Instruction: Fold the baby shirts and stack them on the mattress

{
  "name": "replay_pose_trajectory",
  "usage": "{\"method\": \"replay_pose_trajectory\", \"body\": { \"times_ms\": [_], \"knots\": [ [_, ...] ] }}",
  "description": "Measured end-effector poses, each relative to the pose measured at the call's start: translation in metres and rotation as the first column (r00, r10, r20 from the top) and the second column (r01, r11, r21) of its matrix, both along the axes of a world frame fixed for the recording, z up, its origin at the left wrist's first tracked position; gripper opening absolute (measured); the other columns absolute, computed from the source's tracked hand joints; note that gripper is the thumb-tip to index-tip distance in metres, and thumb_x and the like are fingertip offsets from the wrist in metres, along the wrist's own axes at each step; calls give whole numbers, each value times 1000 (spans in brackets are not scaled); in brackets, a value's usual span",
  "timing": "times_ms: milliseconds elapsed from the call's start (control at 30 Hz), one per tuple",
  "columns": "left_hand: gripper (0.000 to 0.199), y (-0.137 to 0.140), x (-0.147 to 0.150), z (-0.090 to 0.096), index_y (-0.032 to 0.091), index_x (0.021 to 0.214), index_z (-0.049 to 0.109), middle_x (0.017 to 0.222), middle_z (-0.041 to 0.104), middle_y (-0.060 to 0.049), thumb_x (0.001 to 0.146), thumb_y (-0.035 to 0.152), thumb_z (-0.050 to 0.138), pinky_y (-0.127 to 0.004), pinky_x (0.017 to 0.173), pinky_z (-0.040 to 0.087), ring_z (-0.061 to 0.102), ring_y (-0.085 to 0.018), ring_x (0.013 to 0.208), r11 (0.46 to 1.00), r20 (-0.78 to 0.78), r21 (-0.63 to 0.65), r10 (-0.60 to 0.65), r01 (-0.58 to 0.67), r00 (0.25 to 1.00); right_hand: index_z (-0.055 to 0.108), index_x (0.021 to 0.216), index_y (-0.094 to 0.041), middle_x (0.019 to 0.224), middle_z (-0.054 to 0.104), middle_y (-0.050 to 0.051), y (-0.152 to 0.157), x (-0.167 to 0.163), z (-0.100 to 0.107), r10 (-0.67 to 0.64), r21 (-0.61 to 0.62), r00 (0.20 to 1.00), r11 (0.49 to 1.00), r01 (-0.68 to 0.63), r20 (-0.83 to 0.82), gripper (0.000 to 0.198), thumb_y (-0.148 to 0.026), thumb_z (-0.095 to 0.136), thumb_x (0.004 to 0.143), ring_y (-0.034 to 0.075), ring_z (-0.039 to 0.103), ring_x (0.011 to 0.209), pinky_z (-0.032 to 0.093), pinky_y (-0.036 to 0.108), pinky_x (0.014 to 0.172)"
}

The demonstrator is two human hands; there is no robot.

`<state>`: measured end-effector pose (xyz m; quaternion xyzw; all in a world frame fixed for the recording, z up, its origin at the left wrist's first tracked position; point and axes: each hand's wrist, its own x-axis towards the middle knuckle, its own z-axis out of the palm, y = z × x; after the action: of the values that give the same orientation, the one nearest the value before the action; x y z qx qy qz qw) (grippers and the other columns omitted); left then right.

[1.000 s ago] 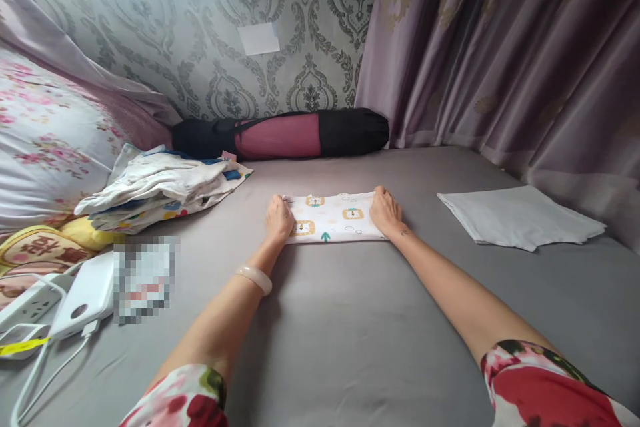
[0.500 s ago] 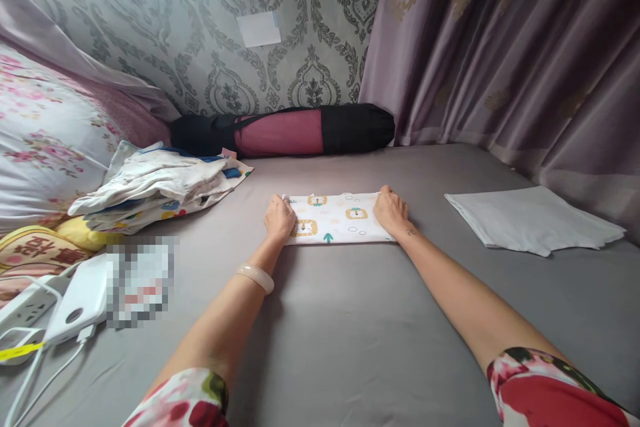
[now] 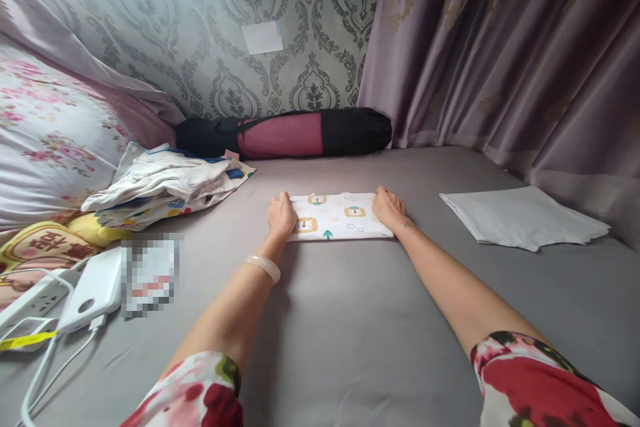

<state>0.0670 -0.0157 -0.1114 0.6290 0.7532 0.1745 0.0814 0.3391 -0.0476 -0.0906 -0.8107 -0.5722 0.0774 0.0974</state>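
Observation:
A white cloth (image 3: pixel 335 217) printed with yellow lion faces and green plants lies folded into a flat rectangle on the grey bed sheet (image 3: pixel 325 320). My left hand (image 3: pixel 283 215), with a pale bangle on its wrist, is closed on the cloth's left end. At the opposite end, my right hand (image 3: pixel 389 208) grips the cloth's right edge with curled fingers. The fingertips of both hands are mostly hidden. Between the hands the cloth looks smooth and stretched straight.
A pile of clothes (image 3: pixel 165 180) lies left, beside a floral pillow (image 3: pixel 55 133). A folded grey-white cloth (image 3: pixel 520 217) is at right. A black and pink rolled bag (image 3: pixel 285 133) lies against the wall. A power bank (image 3: pixel 93 293) and power strip (image 3: pixel 37 297) with cables sit at left.
The view has shifted slightly. Both hands keep their hold on the ends of the printed cloth, which has barely moved.

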Motion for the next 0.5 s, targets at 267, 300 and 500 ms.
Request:
{"method": "replay_pose_trajectory", "body": {
  "times_ms": [267, 300, 500],
  "knots": [
    [41, -24, 22, 19, 17, 122, 56, 136, 49, -18, 96, 42, 38, -46, 102, 38, 46, -34, 125, 977, -145, 113, -165, 182, 976, 56, 124, -11, 126, 58, 22, -20, -30, 18, 87, 142, 988, 984, -105, 128, 37, -17, 33, 96, 31, 54, 118, 40, 43, 97],
    [42, -30, 30, 19, 18, 126, 54, 139, 48, -17, 96, 42, 36, -46, 104, 36, 44, -32, 128, 959, -169, 124, -232, 254, 958, 57, 124, -13, 128, 57, 21, -23, -41, 17, 165, 153, 976, 971, -186, 142, 38, -18, 32, 96, 30, 51, 122, 38, 42, 100],
    [53, -47, 58, 5, 12, 144, 40, 154, 36, -14, 99, 34, 26, -48, 119, 15, 22, -30, 146, 875, -231, 42, -461, 482, 857, 40, 147, -15, 156, 32, 9, -28, -87, -7, 490, 108, 861, 856, -505, 138, 52, -27, 28, 98, 26, 21, 145, 12, 47, 118]
  ]
}}
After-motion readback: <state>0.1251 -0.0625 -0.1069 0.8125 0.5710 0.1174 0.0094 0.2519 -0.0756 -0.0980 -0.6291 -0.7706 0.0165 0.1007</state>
